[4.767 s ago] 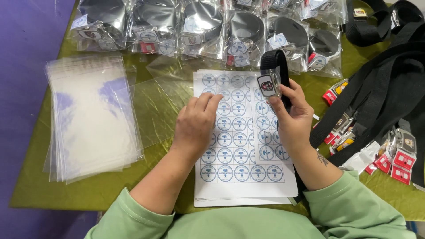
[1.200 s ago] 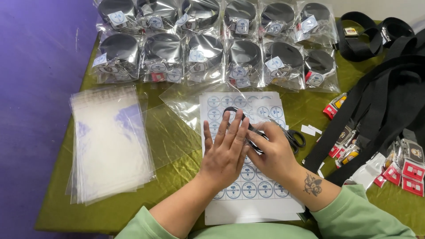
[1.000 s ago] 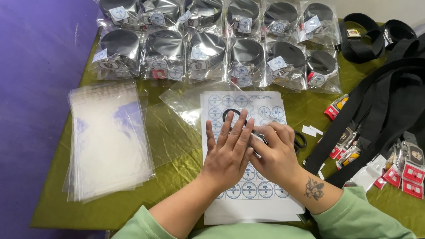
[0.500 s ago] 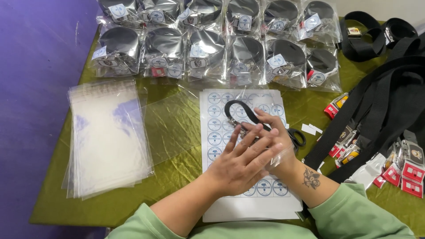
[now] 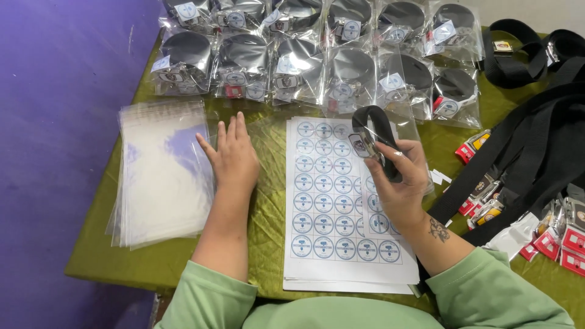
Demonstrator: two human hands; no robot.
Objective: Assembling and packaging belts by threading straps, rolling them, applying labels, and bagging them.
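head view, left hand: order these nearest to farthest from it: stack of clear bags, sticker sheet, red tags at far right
1. Stack of clear bags: beside the left hand, fingertips at its right edge.
2. Sticker sheet: just to the hand's right.
3. Red tags: far right edge of the table.

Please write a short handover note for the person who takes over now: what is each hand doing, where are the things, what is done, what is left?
Left hand: open, flat at the edge of the clear bag stack.
Right hand: shut on a coiled black belt, above the sticker sheet.
Done: rows of bagged belts at the table's far side.
Left: this belt is unbagged; loose black belts lie at right.
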